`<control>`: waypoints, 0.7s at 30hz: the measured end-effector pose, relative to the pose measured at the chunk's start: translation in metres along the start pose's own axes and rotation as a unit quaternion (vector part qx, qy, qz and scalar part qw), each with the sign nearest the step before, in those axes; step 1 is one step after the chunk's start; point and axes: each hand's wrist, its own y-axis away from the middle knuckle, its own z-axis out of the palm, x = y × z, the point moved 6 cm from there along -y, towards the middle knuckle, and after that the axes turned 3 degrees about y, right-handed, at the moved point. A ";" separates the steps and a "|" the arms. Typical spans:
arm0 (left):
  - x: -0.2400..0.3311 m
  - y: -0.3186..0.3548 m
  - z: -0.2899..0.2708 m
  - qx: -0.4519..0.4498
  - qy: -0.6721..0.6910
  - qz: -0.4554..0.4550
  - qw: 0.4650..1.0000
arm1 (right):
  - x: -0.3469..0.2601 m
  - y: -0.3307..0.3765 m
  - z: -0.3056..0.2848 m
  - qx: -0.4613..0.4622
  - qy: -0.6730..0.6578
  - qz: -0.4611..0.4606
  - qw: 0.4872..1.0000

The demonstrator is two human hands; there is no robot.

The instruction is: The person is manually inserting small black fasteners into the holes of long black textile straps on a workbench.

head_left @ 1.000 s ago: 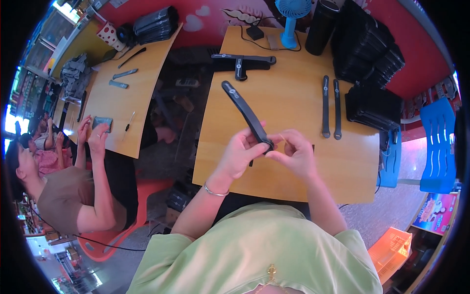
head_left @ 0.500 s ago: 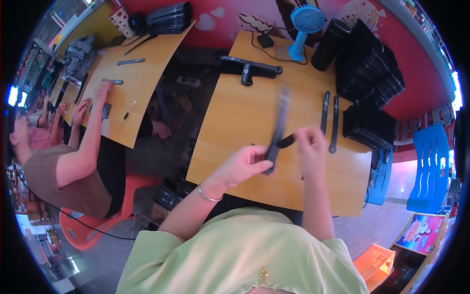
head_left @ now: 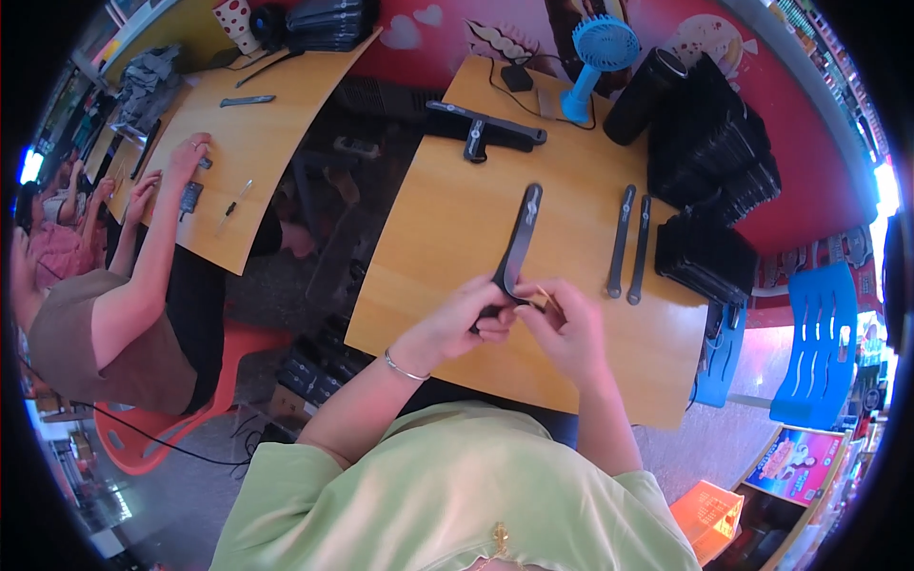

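Note:
A long black strap with a rounded tip and pale print stands out away from me over the table. My left hand is closed round its near part, where the strap bends and a dark end pokes out below the fingers. Against that bend my right hand is closed in a pinch at the strap's other short dark end. A thin yellowish sliver shows between the right fingertips; what it is I cannot tell. Two more black straps lie side by side to the right. Further straps lie crossed at the table's far left.
Tall stacks of black pieces fill the table's right side, beside a black bottle and a blue fan. Across a gap on the left, a co-worker handles small parts at another wooden table. A blue chair stands right.
The strap has swung more upright and stopped blurring. My right hand has come left, up against my left hand. The co-worker's raised hand has shifted slightly left.

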 end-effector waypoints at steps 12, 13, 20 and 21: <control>-0.001 0.021 0.016 -0.043 -0.174 -0.012 0.984 | 0.031 -0.003 -0.039 0.157 -0.215 0.147 0.953; 0.000 0.025 0.018 -0.062 -0.200 -0.022 0.978 | 0.035 -0.002 -0.051 0.198 -0.207 0.151 0.946; 0.006 0.070 -0.033 -0.107 -0.256 -0.022 0.960 | 0.044 -0.021 -0.170 0.354 -0.287 0.027 0.890; 0.007 0.077 -0.044 -0.086 -0.199 -0.010 0.976 | 0.040 -0.019 -0.183 0.395 -0.295 0.023 0.870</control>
